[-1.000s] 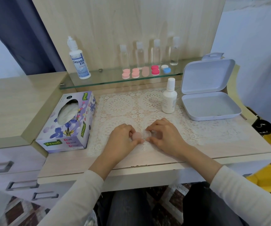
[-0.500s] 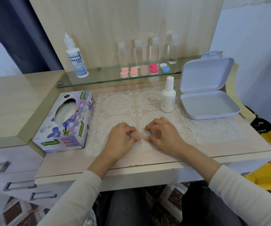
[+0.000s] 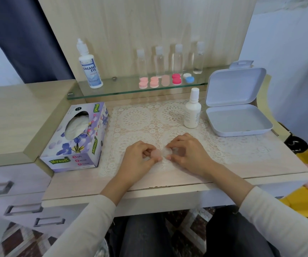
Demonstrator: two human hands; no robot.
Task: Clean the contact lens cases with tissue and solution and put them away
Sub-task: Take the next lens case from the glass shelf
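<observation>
I see a lilac tissue box [image 3: 79,160] with blue flowers, a cream lace-patterned mat [image 3: 142,119], a pale grey storage box [image 3: 242,130], and pink, red, blue-white lens cases [image 3: 165,80]

you can read "dream eye" in dark blue letters on the solution bottle [image 3: 91,71] standing on the glass shelf [image 3: 131,90]. the tissue box [image 3: 77,140] on the counter carries "mysoft" on green tags and "soft facial tissue" on its front.

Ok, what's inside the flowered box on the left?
White tissues show through the oval opening in the tissue box. Its cardboard covers the rest, so how full it is cannot be told.
</observation>
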